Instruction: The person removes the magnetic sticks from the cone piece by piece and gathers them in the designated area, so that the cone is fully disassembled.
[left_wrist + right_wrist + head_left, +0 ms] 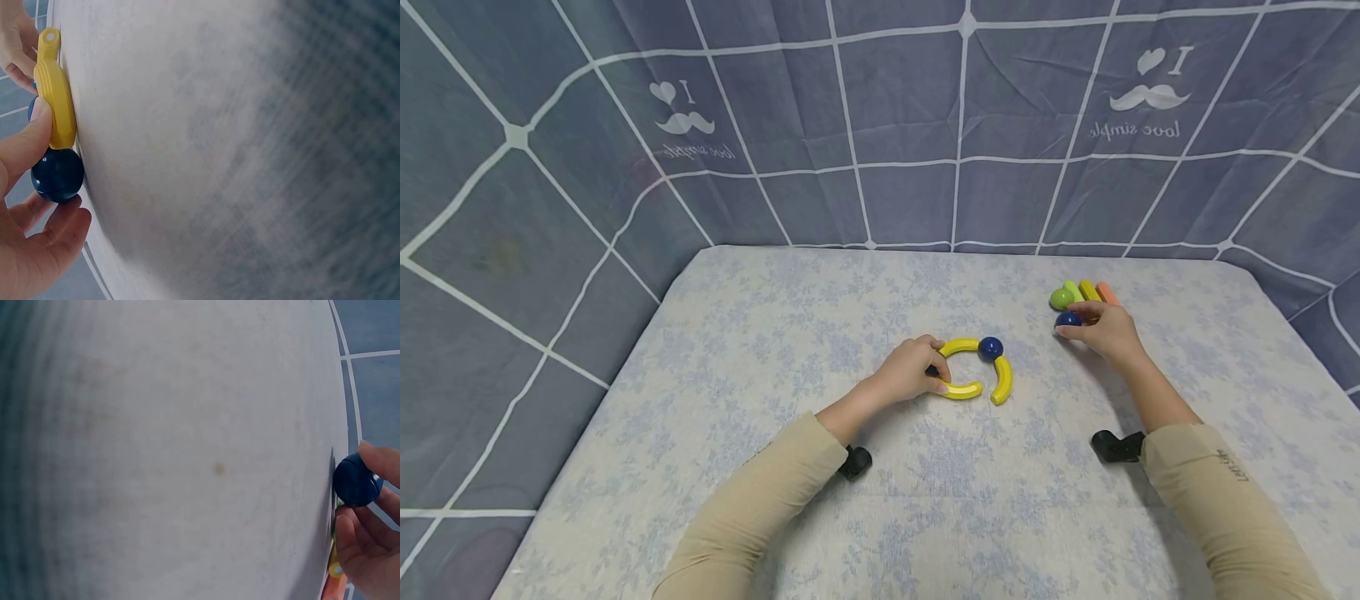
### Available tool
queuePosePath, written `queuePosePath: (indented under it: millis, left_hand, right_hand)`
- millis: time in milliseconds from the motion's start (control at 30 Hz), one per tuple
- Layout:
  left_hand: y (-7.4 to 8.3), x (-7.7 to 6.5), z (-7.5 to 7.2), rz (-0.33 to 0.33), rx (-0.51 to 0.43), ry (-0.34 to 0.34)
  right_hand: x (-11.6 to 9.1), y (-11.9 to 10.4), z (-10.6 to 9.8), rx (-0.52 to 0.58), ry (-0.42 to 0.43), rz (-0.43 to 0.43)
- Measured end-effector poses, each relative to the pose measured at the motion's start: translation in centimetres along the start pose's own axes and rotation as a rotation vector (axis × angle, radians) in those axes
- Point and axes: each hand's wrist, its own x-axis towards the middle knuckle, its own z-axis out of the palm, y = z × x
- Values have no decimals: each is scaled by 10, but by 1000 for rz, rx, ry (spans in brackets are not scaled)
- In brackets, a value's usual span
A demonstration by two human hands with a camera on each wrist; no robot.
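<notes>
On the table lies a ring of curved yellow pieces and dark blue balls, with a gap at its lower right. My left hand (910, 368) grips the ring's left side; in the left wrist view its thumb is on a curved yellow rod (61, 112) and its fingertips are at a blue ball (57, 175). Another blue ball (991, 348) joins the upper yellow rod (960, 345) to the right-hand one (1003, 380). Farther right, my right hand (1105, 332) pinches a separate blue ball (357, 481) between thumb and fingers, close to the tabletop.
Just beyond my right hand lie a green ball (1062, 299), a light green stick (1073, 290), a yellow stick (1089, 290) and an orange stick (1107, 292). A patterned cloth (760, 317) covers the table. Gridded blue-grey curtains (902, 92) hang behind and beside it.
</notes>
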Motion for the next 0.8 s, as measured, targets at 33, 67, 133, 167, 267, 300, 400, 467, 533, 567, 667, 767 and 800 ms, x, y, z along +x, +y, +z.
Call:
queuePosePath:
  millis: [33, 67, 133, 167, 267, 300, 400, 467, 533, 567, 667, 767, 800]
  left_hand:
    - [0, 0, 0, -1, -1, -1]
    - [0, 0, 0, -1, -2, -2]
    - [0, 0, 1, -3, -4, -3]
    - [0, 0, 1, -4, -4, -3]
    - [0, 0, 0, -6, -5, -2]
    - [0, 0, 0, -8, -5, -2]
    - [1, 0, 0, -10, -4, -2]
    - [1, 0, 0, -11, -3, -3]
    - [1, 1, 1, -10, 0, -3]
    - [1, 1, 1, -9, 2, -3]
    - [-1, 1, 2, -4, 17, -5]
    - [-2, 1, 2, 2, 28, -11]
    - [-3, 0, 2, 5, 30, -14]
  right_hand:
    - [0, 0, 0, -3, -1, 1]
    - [0, 0, 0, -7, -1, -1]
    - [0, 1, -1, -9, -3, -2]
    - [0, 1, -1, -9, -4, -3]
    - [-1, 1, -3, -14, -4, -10]
    - [-1, 1, -3, -9, -7, -11]
    - [-4, 1, -6, -10, -11, -19]
    - [-5, 0, -8, -2, -7, -23]
    - [-8, -1, -10, -3, 1, -30]
    - [-9, -2, -12, -4, 8, -34]
    - [-13, -7, -14, 3, 23, -42]
    - [-18, -13, -15, 8, 33, -52]
    - [-19, -16, -15, 14, 35, -60]
